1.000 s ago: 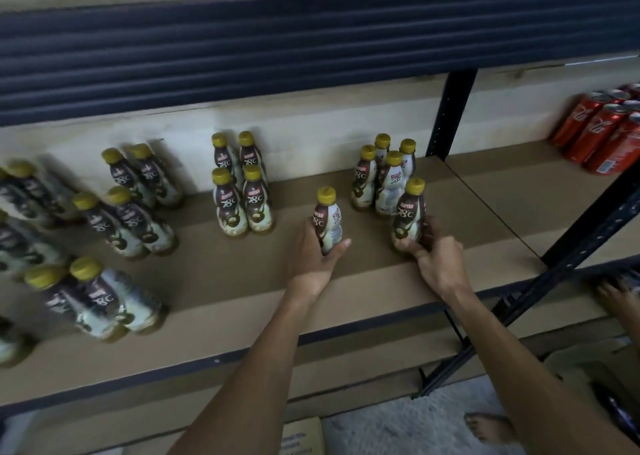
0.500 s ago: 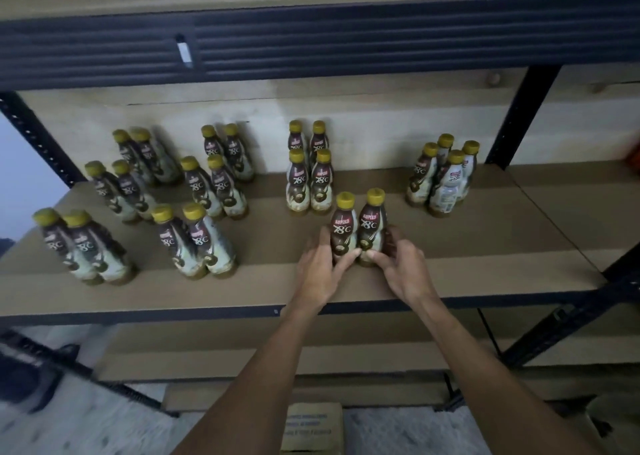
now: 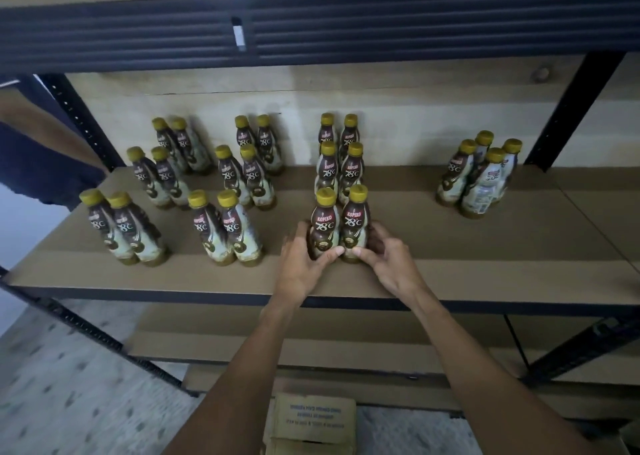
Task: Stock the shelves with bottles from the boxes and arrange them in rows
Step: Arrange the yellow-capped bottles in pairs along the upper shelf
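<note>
A cardboard box (image 3: 313, 420) sits on the floor below the shelf (image 3: 485, 281), its printed lines too blurred to read. Near the shelf's front edge, the left hand (image 3: 304, 264) is wrapped around the left bottle (image 3: 323, 229) of a front pair, and the right hand (image 3: 384, 260) is closed round the right bottle (image 3: 355, 226); the two stand upright and touching. Their brown labels read "KOPIKO" and "78°C" under yellow caps, with pale lower halves. Behind them two more pairs (image 3: 341, 153) run toward the back edge. To the left, three further columns of paired bottles (image 3: 225, 226) stand in rows with the same labels. Toward the right end, a loose cluster (image 3: 481, 177) stands apart, of what looks like four bottles, some turned label-away.
</note>
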